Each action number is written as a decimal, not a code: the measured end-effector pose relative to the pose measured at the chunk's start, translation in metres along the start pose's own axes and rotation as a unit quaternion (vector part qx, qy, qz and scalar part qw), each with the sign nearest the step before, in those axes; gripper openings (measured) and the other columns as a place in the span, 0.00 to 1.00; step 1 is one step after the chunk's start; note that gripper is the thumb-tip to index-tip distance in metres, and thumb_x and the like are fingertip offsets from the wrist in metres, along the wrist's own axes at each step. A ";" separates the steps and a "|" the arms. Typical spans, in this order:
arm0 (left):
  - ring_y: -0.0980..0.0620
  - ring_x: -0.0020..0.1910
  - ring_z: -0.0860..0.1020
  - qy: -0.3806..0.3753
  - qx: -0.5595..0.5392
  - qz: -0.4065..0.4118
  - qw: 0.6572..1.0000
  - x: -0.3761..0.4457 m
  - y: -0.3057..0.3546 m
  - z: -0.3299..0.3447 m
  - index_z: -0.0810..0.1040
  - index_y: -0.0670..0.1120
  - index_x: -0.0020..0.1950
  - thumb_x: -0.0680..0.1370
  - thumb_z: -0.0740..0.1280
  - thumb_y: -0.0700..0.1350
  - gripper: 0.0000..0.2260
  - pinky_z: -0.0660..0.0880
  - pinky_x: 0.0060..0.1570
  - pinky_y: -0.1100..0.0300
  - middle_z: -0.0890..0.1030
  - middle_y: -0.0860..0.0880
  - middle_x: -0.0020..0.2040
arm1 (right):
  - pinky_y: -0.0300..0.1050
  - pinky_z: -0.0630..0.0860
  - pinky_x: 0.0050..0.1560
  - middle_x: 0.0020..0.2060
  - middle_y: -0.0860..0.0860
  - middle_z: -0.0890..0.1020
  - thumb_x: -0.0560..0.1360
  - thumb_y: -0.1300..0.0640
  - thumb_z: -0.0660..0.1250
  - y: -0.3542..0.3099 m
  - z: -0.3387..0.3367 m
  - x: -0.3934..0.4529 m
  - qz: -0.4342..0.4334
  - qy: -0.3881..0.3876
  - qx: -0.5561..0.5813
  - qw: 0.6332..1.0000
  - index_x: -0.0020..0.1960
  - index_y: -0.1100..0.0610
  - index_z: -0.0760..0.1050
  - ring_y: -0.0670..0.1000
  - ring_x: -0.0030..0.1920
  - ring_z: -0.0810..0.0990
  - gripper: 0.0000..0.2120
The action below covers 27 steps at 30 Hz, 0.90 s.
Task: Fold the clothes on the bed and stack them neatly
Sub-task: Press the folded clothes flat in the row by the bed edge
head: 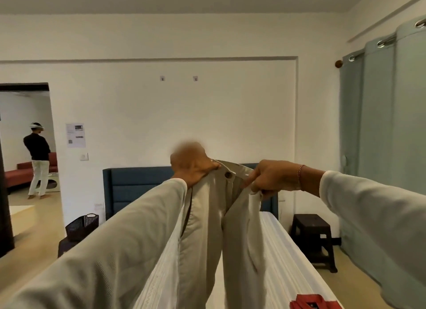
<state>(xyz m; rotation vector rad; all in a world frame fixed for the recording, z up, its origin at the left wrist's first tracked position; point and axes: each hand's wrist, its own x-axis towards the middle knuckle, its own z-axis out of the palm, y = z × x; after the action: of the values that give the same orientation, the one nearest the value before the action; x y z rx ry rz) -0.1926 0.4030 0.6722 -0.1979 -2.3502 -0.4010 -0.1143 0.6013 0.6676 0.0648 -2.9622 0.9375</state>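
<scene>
Above the bed (285, 251), beige trousers (207, 235) hang by the waistband. Left hand (192, 168) and right hand (274, 177) each grip one waistband side, fingers curled tight. Step in hand: straightening. Next, the legs likely need aligning, then lowering onto the bed.

The trousers (207, 228) pinched at the waistband between the left hand (192, 168) and the right hand (272, 179) are plain beige, with a brown button (228, 175) just between the two grips. Both sleeves (103, 251) running back from the grip are off-white with a fine woven texture. A thin reddish bracelet (300, 176) circles the right wrist. Below the grip, the bed sheet (283, 251) is white with faint stripes. Lower right of the grip lies a red garment (315, 303), seemingly with dark trim. Behind the grip the headboard (138, 184) is dark blue; the curtains (380, 135) far right are pale grey-green.
</scene>
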 end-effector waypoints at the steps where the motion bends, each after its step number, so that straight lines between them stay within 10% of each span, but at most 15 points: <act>1: 0.45 0.43 0.80 -0.006 -0.019 -0.012 1.000 -0.001 0.003 0.004 0.74 0.49 0.35 0.63 0.74 0.72 0.27 0.71 0.39 0.57 0.77 0.50 0.38 | 0.36 0.81 0.37 0.49 0.56 0.85 0.77 0.62 0.72 -0.006 0.002 0.000 0.003 0.004 0.063 0.998 0.55 0.64 0.83 0.48 0.39 0.83 0.09; 14: 0.53 0.26 0.68 -0.115 -0.345 -0.014 0.931 0.002 0.028 0.004 0.70 0.44 0.28 0.76 0.72 0.59 0.26 0.67 0.31 0.59 0.69 0.49 0.25 | 0.36 0.79 0.30 0.46 0.61 0.82 0.77 0.66 0.71 -0.036 0.013 0.010 -0.004 0.137 0.403 0.905 0.47 0.69 0.81 0.53 0.42 0.84 0.04; 19: 0.50 0.40 0.83 -0.253 -0.450 -0.017 0.856 -0.005 0.022 -0.013 0.82 0.36 0.47 0.69 0.76 0.63 0.29 0.80 0.39 0.59 0.83 0.45 0.38 | 0.42 0.84 0.41 0.49 0.61 0.83 0.76 0.66 0.72 -0.023 0.011 0.019 -0.001 0.184 0.428 0.885 0.52 0.71 0.80 0.56 0.46 0.85 0.08; 27: 0.49 0.46 0.80 -0.267 -0.362 0.160 0.879 -0.007 0.004 -0.004 0.80 0.43 0.52 0.69 0.79 0.37 0.14 0.79 0.45 0.61 0.82 0.44 0.48 | 0.48 0.83 0.48 0.40 0.56 0.83 0.80 0.48 0.67 0.000 0.008 0.022 -0.067 0.174 0.217 0.958 0.47 0.63 0.82 0.55 0.42 0.82 0.18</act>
<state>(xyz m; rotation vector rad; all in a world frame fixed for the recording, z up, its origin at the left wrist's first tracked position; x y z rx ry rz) -0.1841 0.4057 0.6708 -1.1626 -2.4978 -1.1663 -0.1369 0.5963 0.6616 0.0987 -2.3614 1.3945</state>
